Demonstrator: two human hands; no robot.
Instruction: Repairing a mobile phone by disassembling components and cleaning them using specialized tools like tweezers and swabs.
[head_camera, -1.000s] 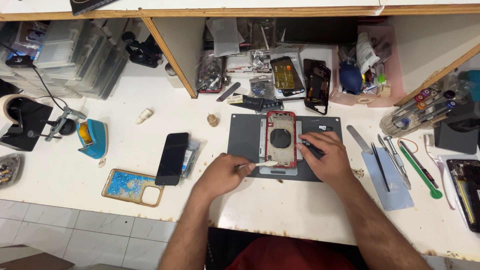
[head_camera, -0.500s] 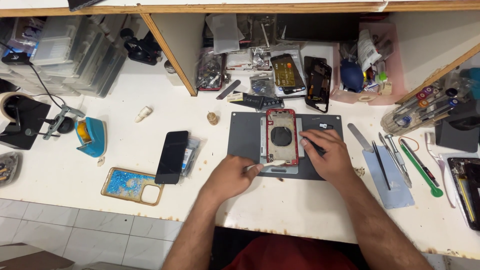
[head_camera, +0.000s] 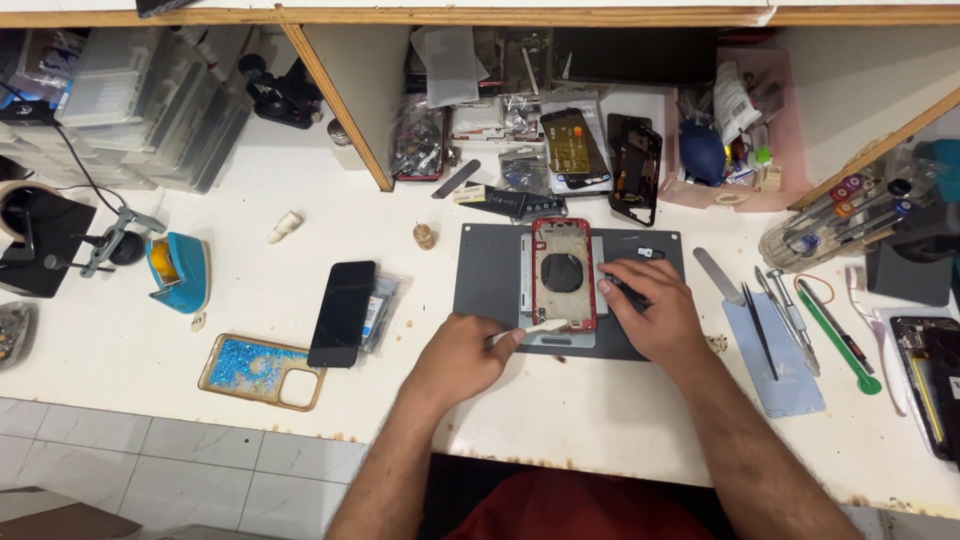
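Head view, taken left to right: at the far left of the white counter (head_camera: 250, 300) stand a blue tape dispenser (head_camera: 178, 272) and, lower down, a glittery blue phone case (head_camera: 262, 372) with a dark phone (head_camera: 343, 313) lying partly across its upper right corner. In the middle of the frame lies a grey work mat (head_camera: 490, 275), and on it the red phone frame (head_camera: 563, 272), back upward, open and stripped so that a round cut-out shows. The left hand (head_camera: 460, 358) is curled shut round a pale, slim pry tool (head_camera: 540, 327), whose tip touches the lower edge of the frame. The right hand (head_camera: 650, 305) rests on the mat just right of the frame, fingers bent over a small dark tool (head_camera: 628, 293); how tightly it grips, I cannot tell. The frame looks light, stiff and thin-walled, likely to bend or crack if levered hard, and slippery on its glossy edges; the long side rails seem the safest hold. Right of the mat lie tweezers (head_camera: 757, 318) on a blue cloth (head_camera: 775, 360), then a green-handled tool (head_camera: 838, 342)
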